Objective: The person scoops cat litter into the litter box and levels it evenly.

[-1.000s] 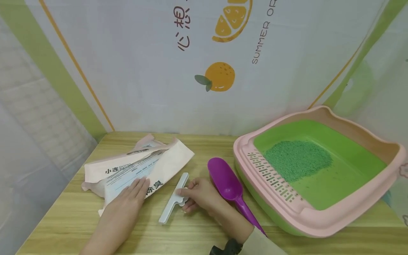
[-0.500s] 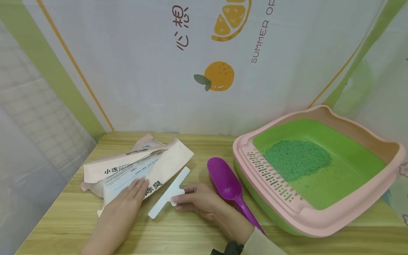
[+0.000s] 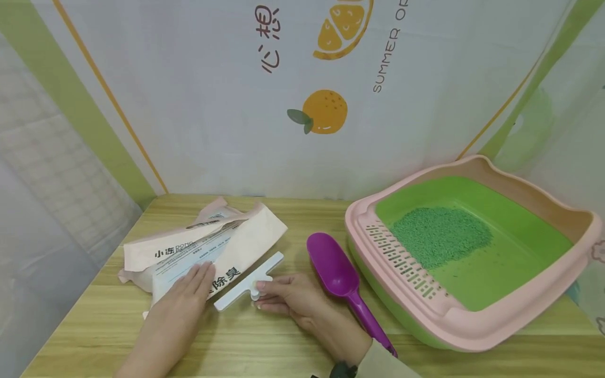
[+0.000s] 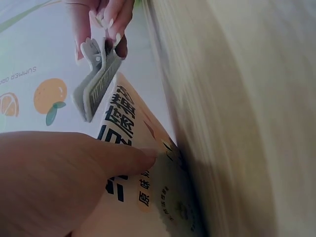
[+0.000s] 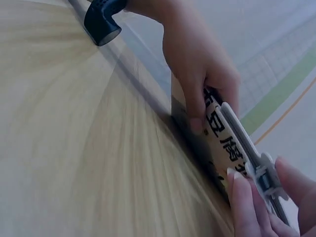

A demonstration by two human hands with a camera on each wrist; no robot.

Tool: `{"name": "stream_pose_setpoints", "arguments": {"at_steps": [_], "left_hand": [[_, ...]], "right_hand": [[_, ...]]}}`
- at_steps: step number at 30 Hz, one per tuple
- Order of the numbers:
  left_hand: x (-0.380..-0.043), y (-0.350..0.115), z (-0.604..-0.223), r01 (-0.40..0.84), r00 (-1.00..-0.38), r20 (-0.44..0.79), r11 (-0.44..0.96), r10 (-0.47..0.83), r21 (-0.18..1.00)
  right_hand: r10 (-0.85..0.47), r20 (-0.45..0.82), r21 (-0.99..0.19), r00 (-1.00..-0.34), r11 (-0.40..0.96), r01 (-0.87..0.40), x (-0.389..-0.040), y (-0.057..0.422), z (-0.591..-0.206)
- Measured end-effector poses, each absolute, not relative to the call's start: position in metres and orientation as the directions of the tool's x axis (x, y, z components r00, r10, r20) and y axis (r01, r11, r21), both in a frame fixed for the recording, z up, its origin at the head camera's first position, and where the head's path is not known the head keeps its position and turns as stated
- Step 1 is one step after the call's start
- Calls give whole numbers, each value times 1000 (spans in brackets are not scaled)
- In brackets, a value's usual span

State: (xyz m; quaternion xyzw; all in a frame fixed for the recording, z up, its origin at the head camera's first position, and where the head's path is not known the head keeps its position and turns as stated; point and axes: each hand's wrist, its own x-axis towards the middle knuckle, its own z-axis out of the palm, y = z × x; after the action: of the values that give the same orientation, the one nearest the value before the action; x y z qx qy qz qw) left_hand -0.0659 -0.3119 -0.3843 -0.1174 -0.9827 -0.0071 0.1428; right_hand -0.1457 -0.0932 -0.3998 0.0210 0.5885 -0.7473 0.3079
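Note:
A cat litter bag (image 3: 264, 226), pale pink with black lettering, lies folded on the wooden table at the left. My left hand (image 3: 181, 307) holds it down, fingers extended over the folded top. In the left wrist view the thumb (image 4: 131, 159) presses the lettered front, so the fold sits between thumb and fingers. My right hand (image 3: 298, 299) pinches the handles of a long white bag clip (image 3: 233, 294) between thumb and fingers. The clip's bar lies along the bag's near edge, and its ridged jaws stand slightly apart in the left wrist view.
A purple scoop (image 3: 333, 268) lies just right of my right forearm. Farther right stands a green litter box with a pink rim (image 3: 477, 331), green litter granules (image 3: 439, 236) inside. A printed curtain (image 3: 227, 131) hangs behind the wooden table (image 3: 264, 352).
The right hand has lifted the bag clip from the table, turned it and brought it left, against the bag's near edge. The left hand has shifted slightly on the bag.

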Motion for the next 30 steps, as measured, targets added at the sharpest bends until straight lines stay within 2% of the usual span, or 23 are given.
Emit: {"name": "stream_pose_setpoints", "arguments": {"at_steps": [6,23,30], "left_hand": [[-64,-314,-383,186,-942,287,983,176,7],[-66,-314,-386,202,-943,272,979,194,0],[-63,-318,-388,205,-944,255,978,210,-48]], "right_hand": [[-443,-382,-869,-811,-127,479,-145,-96,-403],[-436,-429,-852,-791,-94,515,-155,-107,-406],[-449,-411,-865,-793,-81,495,-157,-110,-401]]}}
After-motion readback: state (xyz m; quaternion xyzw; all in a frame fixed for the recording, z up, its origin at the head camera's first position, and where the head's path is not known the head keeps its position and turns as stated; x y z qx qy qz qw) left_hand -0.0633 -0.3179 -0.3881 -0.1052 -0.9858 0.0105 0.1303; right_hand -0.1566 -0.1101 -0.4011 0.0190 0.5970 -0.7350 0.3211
